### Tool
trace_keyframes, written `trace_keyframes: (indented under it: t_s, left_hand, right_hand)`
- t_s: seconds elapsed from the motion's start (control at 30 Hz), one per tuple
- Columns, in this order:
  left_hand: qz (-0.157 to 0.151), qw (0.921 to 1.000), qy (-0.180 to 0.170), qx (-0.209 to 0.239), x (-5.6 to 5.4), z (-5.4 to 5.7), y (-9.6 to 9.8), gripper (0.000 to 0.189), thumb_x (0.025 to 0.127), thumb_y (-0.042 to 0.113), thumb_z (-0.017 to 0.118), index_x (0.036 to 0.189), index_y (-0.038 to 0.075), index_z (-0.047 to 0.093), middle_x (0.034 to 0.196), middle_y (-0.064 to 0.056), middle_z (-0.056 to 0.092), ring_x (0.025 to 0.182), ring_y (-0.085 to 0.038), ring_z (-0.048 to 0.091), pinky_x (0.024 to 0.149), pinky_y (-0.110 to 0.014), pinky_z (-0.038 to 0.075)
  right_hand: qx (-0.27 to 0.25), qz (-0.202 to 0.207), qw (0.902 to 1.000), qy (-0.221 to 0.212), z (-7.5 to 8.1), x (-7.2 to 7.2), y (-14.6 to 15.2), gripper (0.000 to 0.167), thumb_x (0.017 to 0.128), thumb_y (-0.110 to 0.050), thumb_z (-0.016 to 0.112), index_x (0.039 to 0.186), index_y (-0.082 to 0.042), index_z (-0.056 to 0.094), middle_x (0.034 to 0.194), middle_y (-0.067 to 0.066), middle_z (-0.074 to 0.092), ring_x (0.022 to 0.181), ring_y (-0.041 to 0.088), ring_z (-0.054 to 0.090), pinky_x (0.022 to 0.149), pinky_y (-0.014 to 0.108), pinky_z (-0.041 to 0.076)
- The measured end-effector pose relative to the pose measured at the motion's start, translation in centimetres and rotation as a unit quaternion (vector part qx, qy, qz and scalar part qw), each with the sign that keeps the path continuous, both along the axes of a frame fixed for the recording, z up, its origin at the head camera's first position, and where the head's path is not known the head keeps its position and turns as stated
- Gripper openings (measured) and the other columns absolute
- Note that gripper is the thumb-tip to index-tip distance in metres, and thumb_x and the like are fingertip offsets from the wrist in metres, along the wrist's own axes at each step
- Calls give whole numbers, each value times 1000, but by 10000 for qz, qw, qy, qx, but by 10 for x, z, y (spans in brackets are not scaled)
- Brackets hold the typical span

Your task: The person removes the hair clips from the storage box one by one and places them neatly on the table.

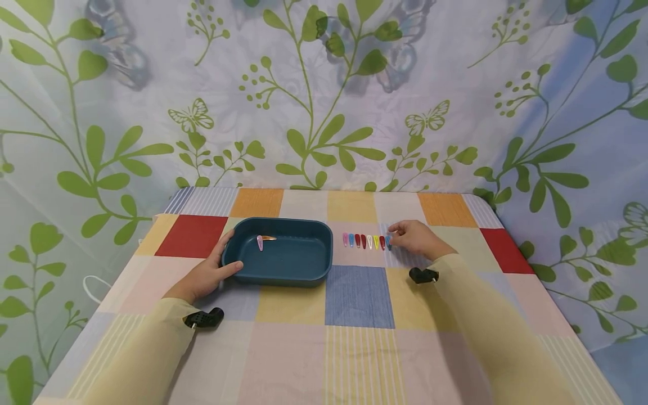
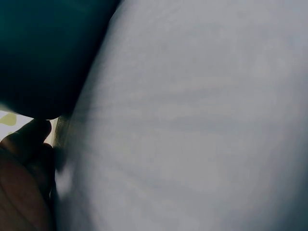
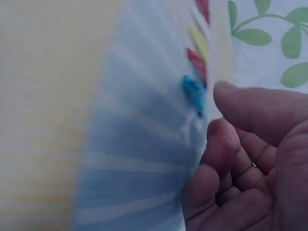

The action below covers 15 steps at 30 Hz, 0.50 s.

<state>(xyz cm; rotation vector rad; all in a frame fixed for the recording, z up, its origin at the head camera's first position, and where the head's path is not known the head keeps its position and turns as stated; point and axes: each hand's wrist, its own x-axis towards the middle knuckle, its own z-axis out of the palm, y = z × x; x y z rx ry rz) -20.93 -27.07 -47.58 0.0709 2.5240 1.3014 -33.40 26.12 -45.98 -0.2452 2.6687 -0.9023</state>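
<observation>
My left hand (image 1: 205, 277) grips the left end of a dark teal plastic basin (image 1: 283, 279), thumb at the front corner and fingers along the outer wall. Inside the basin lie a lilac snap hair clip (image 1: 260, 243) and an orange hair clip (image 1: 268, 238). To its right, several hair clips stand in a row on the cloth, among them pink, red, white and yellow (image 1: 376, 242) ones. A blue hair clip (image 3: 194, 94) ends the row at the right. Close beside it is my right hand (image 1: 416, 239), fingers loosely bent, thumb and forefinger apart, holding nothing.
A patchwork-patterned cloth (image 1: 359, 298) covers the table. Behind and at the sides hangs a curtain (image 1: 324, 84) printed with green leaves and butterflies. A white cord (image 1: 91, 289) loops by the table's left edge. Small black cameras (image 1: 205, 319) sit on both wrists.
</observation>
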Motion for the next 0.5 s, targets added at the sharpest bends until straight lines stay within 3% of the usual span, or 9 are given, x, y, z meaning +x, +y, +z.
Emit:
trace_keyframes:
  t_s: [0.13,0.33,0.5]
  left_hand:
    - [-15,10000,-3,-10,0,-1,-2,98,100,50,64,168,43,-8,175,-22,6,156,-54,15,115,-79,32]
    - [-2,10000,-13,-71,-1,-2,-4,96,101,54,62,166,48,-8,176,-21,7,156,-53,17,113,-79,34]
    - [8,10000,-31,-77,-1,-5,-6,95,101,55,62,166,50,-7,176,-20,7,156,-52,16,114,-79,34]
  right_hand:
    - [-99,51,9997,240,16,-1,-11,44,100,-23,67,140,-5,65,118,14,69,100,26,61,85,37,51]
    - [-365,372,9975,480,43,-2,-46,44,101,-22,68,141,-4,64,117,12,69,94,25,59,78,36,49]
    - [-494,808,9938,581,58,-1,-83,43,101,-21,69,141,-5,65,118,11,70,103,25,63,86,35,53]
